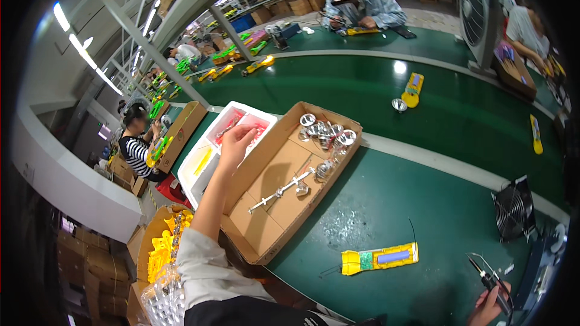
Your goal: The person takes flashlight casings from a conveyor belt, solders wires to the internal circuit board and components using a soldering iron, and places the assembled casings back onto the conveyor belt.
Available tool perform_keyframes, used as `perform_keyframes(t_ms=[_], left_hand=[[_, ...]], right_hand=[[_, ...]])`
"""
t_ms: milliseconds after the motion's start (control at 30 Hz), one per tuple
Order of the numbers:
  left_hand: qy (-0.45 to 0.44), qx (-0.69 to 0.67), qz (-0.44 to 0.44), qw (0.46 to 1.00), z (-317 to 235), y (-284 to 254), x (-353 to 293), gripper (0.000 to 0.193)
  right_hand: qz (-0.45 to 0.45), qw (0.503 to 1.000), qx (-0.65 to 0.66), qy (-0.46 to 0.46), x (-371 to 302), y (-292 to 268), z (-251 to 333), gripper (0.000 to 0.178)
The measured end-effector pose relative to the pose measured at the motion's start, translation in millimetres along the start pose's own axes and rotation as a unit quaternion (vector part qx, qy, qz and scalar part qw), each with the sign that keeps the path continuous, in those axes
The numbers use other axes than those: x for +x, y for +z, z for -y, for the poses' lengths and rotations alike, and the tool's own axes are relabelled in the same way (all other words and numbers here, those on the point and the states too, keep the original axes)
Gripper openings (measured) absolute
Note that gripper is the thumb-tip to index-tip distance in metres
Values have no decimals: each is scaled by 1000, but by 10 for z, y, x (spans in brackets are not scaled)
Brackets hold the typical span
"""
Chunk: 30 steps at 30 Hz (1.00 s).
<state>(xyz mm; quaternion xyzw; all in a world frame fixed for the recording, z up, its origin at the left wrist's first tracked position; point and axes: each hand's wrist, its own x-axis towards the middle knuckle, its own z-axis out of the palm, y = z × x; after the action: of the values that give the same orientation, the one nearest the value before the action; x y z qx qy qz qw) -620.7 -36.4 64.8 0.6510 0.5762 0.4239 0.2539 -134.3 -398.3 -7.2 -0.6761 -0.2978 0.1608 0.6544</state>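
Observation:
My left hand (237, 143) reaches over a white foam box (225, 166) with compartments. Its fingers are pinched together beside small red parts (256, 130), and whatever is between them is too small to make out. At the lower right my right hand (487, 306) grips a soldering iron (488, 280) by its dark handle, tip pointing up and to the left. Between the hands a yellow flashlight half-shell (353, 262) lies open on the green bench, with a green circuit board (366, 260), a purple-blue battery cell (394, 257) and thin wires sticking out.
A cardboard tray (266, 238) beside the foam box holds shiny reflector cups (345, 137) and a metal strip. A small black fan (513, 210) stands at right. Beyond runs a green conveyor (338, 81) with yellow shells; co-workers sit across it. Yellow parts (160, 253) fill a box at lower left.

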Motion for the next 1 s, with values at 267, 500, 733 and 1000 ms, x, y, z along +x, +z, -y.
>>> perform_keyframes(t_ms=[267,500,733,1000], left_hand=[[70,-20,156,985,-906,747,-1463,6],[178,-24,312,933,-993,1312,-2133,10],[227,38,303,925,-799,1194,-2189,12],[211,-15,254,944,-507,1285,-2335,13]], right_hand=[[56,995,68,54,-291,133,-63,21],[85,978,154,115,-591,291,37,28],[145,958,182,170,-826,558,88,25],[143,936,245,209,-1028,951,-3,28]])
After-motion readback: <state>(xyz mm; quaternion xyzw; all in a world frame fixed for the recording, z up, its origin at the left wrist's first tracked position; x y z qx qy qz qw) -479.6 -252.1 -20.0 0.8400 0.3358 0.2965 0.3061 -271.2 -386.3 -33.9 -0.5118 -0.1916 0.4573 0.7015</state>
